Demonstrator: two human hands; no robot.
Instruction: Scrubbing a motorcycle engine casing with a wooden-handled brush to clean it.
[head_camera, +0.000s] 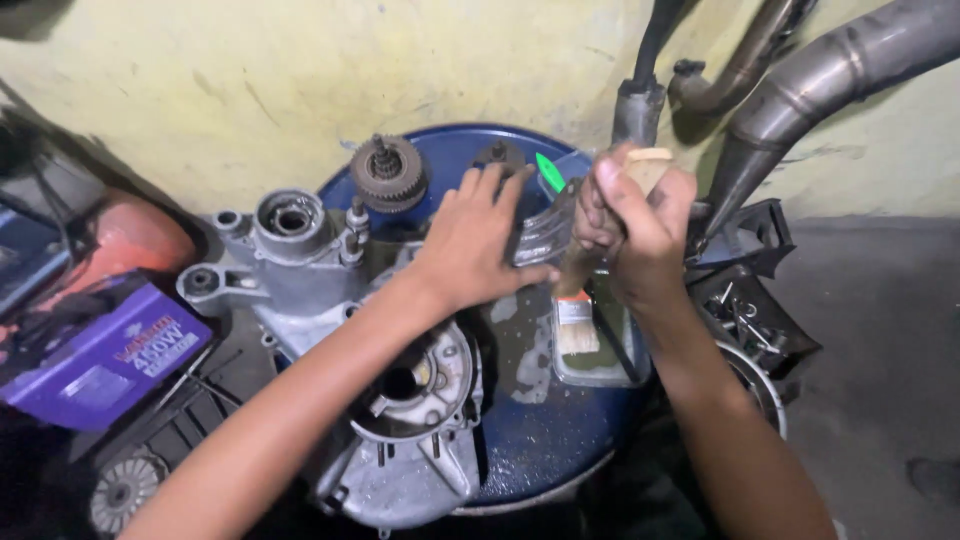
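By a yellow wall, my left hand (478, 240) lies flat, fingers spread, on the heavy, oily casing (400, 400); right fingers (640, 215) closed around the light brush (578, 300) handle.

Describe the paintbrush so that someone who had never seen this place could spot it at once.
Find the round blue drum top in the middle, crowded with grey metal engine parts. At its right side sits a small rectangular tray, and above it the right hand grips the paintbrush. It alone has a wooden handle and pale bristles, pointing down into the tray.
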